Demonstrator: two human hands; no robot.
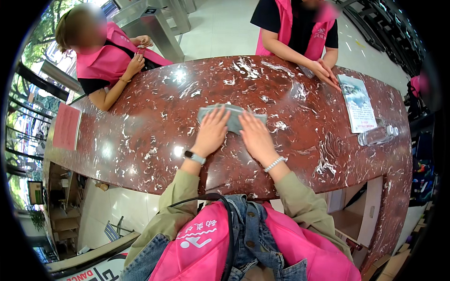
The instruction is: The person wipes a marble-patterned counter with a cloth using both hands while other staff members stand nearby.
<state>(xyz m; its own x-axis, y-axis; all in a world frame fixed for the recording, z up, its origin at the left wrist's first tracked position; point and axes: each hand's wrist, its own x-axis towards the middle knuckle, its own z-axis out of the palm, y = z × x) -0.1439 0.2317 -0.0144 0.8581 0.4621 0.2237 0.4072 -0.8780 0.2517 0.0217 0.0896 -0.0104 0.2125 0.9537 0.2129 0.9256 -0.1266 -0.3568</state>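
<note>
A folded grey-green cloth (232,121) lies on the polished red-brown stone countertop (168,130), in front of my body. My left hand (212,131) rests palm down on the cloth's left part, its fingers pointing away from me. Flat against the right part is my right hand (256,137), with its fingers slightly blurred. Neither hand grasps the cloth. Between them its middle shows, and their palms hide some of its near edge.
Two people in pink vests lean at the far edge, one with forearms (117,89) at left, another with clasped hands (325,72). A printed leaflet (357,102) and clear plastic bottles (374,136) lie at right. A red sheet (66,126) is at far left.
</note>
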